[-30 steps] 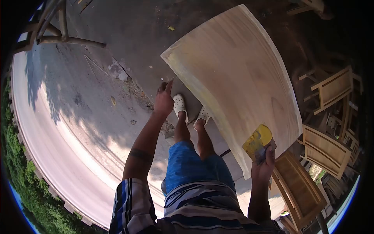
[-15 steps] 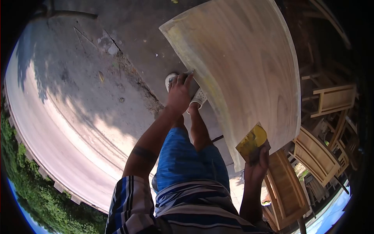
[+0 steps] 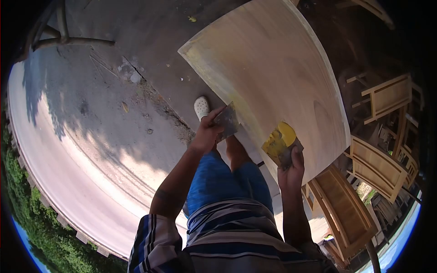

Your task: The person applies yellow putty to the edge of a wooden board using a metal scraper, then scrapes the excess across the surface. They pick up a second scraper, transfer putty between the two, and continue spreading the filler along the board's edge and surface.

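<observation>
My left hand [image 3: 207, 133] is closed on a thin, flat putty scraper [image 3: 228, 120], its dark blade turned up beside the edge of a large wooden panel [image 3: 277, 77]. A yellowish smear runs along that near left edge of the panel. In my right hand [image 3: 292, 169] is a second flat scraper [image 3: 284, 158], gripped from below with the thumb on top. A thick lump of yellow putty [image 3: 287, 133] covers much of its face. This loaded scraper overlaps the panel's lower corner in the view.
Wooden furniture frames [image 3: 341, 209] and panelled pieces [image 3: 378, 166] stand at the right. A cracked concrete floor [image 3: 104, 104] lies to the left, beside a sunlit road. A metal tube frame [image 3: 73, 42] shows at the top left. One white clog [image 3: 201, 108] is visible by the panel.
My left hand has come down and turned, so its scraper blade now shows. My right hand with the putty has moved up and left, nearer to it. The view has shifted slightly.
</observation>
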Available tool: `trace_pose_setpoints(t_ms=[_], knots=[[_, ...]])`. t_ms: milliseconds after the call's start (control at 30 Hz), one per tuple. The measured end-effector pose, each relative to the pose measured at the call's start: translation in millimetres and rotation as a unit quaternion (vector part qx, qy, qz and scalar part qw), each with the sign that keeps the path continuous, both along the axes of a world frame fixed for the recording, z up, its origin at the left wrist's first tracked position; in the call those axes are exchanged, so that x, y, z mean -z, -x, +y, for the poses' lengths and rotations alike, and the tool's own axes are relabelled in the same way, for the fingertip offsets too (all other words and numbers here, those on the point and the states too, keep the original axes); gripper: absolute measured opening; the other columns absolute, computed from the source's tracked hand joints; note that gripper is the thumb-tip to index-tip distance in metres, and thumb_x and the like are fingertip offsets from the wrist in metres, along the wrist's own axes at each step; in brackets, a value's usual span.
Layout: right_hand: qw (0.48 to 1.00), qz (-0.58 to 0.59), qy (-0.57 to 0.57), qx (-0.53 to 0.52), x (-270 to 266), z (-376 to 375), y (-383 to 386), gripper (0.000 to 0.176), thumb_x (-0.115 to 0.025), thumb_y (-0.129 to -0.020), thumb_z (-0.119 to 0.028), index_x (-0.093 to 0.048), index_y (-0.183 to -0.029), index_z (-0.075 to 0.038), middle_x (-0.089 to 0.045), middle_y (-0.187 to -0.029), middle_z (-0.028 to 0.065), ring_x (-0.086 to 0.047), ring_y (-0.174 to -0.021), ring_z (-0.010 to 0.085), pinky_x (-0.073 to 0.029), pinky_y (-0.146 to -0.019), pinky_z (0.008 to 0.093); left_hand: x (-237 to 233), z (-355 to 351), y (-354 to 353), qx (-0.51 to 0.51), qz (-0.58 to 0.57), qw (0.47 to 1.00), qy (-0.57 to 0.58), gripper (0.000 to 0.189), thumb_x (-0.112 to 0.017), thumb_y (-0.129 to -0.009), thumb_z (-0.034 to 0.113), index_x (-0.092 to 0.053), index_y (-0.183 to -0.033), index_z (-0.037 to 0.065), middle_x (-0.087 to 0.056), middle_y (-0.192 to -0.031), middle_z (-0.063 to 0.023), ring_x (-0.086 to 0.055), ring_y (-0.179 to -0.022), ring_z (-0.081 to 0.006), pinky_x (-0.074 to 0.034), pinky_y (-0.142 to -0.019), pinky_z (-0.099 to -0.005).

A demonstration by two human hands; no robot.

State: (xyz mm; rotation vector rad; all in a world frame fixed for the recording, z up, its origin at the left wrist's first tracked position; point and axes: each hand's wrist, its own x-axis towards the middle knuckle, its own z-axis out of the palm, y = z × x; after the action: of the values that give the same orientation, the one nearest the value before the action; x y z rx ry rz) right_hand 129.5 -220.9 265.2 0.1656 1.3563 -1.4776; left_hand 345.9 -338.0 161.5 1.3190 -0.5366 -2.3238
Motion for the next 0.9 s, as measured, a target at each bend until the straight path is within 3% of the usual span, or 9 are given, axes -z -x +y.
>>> trace_pose_setpoints(t_ms=[67, 200, 333, 433, 567, 633, 667, 733, 900], knots=[[0.999, -0.028, 0.037, 0.003, -8, -6, -4, 0.040, -0.046, -0.095, -0.020, -0.039, -0.130, -0.001, -0.049, -0.127, 0.0113, -0.047, -0.119, 0.0239, -0.038, -0.102, 0.0398, -60, -3, 0, -0.076, 0.085, 0.993, -0.012, 0.056, -0.047, -0.075, -0.010, -0.044, -0.129, 0.002, -0.053, -0.121, -0.0109, -0.052, -0.112, -0.0201, -0.041, -0.096, -0.0332], [0.990, -0.103, 0.100, 0.005, -31, -24, -19, 0.038, -0.045, -0.095, -0.021, -0.041, -0.127, 0.000, -0.051, -0.124, 0.0119, -0.050, -0.116, 0.0243, -0.041, -0.099, 0.0400, -149, -4, -6, 0.031, -0.028, 0.969, 0.244, 0.053, -0.043, -0.077, -0.013, -0.045, -0.128, 0.002, -0.054, -0.118, -0.0104, -0.052, -0.112, -0.0184, -0.040, -0.094, -0.0289], [0.978, -0.164, 0.127, 0.017, -60, -40, -30, 0.036, -0.049, -0.094, -0.020, -0.044, -0.122, 0.001, -0.055, -0.116, 0.0118, -0.055, -0.108, 0.0237, -0.044, -0.094, 0.0387, -204, 4, 4, 0.073, -0.097, 0.814, 0.567, 0.058, -0.041, -0.073, -0.017, -0.046, -0.127, 0.003, -0.050, -0.123, -0.0200, -0.052, -0.114, -0.0301, -0.042, -0.094, -0.0354], [0.969, -0.183, 0.169, -0.001, -69, -39, -29, 0.035, -0.050, -0.093, -0.020, -0.044, -0.122, 0.000, -0.055, -0.116, 0.0114, -0.055, -0.108, 0.0239, -0.044, -0.093, 0.0396, -203, 22, 8, 0.115, -0.173, 0.768, 0.606, 0.059, -0.039, -0.069, -0.019, -0.049, -0.124, 0.002, -0.050, -0.122, -0.0218, -0.051, -0.112, -0.0388, -0.042, -0.095, -0.0382], [0.964, -0.165, 0.207, -0.007, -101, -42, -18, 0.033, -0.049, -0.094, -0.018, -0.045, -0.122, -0.002, -0.055, -0.116, 0.0107, -0.054, -0.110, 0.0245, -0.044, -0.094, 0.0416, -187, 28, -33, 0.198, -0.263, 0.772, 0.544, 0.056, -0.038, -0.072, -0.016, -0.049, -0.124, 0.002, -0.053, -0.119, -0.0206, -0.053, -0.110, -0.0345, -0.043, -0.091, -0.0360], [0.961, -0.156, 0.228, -0.003, -109, -38, -9, 0.033, -0.049, -0.094, -0.018, -0.044, -0.122, -0.002, -0.055, -0.117, 0.0112, -0.053, -0.111, 0.0256, -0.043, -0.095, 0.0426, -197, 28, -39, -0.013, -0.134, 0.958, 0.254, 0.048, -0.041, -0.076, -0.010, -0.049, -0.122, -0.001, -0.058, -0.114, -0.0139, -0.057, -0.106, -0.0254, -0.043, -0.092, -0.0327], [0.962, -0.147, 0.232, -0.001, -108, -36, -7, 0.033, -0.049, -0.094, -0.018, -0.044, -0.123, -0.002, -0.054, -0.118, 0.0115, -0.053, -0.111, 0.0260, -0.043, -0.095, 0.0435, -188, 17, -54, -0.038, -0.109, 0.980, 0.165, 0.046, -0.042, -0.078, -0.004, -0.049, -0.124, 0.000, -0.058, -0.115, -0.0151, -0.056, -0.109, -0.0258, -0.043, -0.095, -0.0328], [0.962, -0.141, 0.233, 0.008, -114, -34, 6, 0.034, -0.048, -0.094, -0.017, -0.043, -0.123, -0.002, -0.054, -0.119, 0.0118, -0.053, -0.111, 0.0266, -0.043, -0.096, 0.0449, -161, -1, -59, -0.212, 0.034, 0.975, 0.057, 0.039, -0.043, -0.083, 0.007, -0.049, -0.121, 0.001, -0.059, -0.113, -0.0185, -0.058, -0.105, -0.0316, -0.046, -0.095, -0.0411], [0.962, -0.155, 0.224, 0.015, -130, -20, 12, 0.032, -0.048, -0.094, -0.016, -0.044, -0.123, -0.002, -0.053, -0.119, 0.0121, -0.054, -0.110, 0.0273, -0.043, -0.095, 0.0472, -111, 22, -31, -0.213, 0.203, 0.944, -0.151, 0.034, -0.046, -0.086, 0.014, -0.049, -0.117, 0.001, -0.059, -0.113, -0.0184, -0.057, -0.104, -0.0361, -0.042, -0.093, -0.0554]])
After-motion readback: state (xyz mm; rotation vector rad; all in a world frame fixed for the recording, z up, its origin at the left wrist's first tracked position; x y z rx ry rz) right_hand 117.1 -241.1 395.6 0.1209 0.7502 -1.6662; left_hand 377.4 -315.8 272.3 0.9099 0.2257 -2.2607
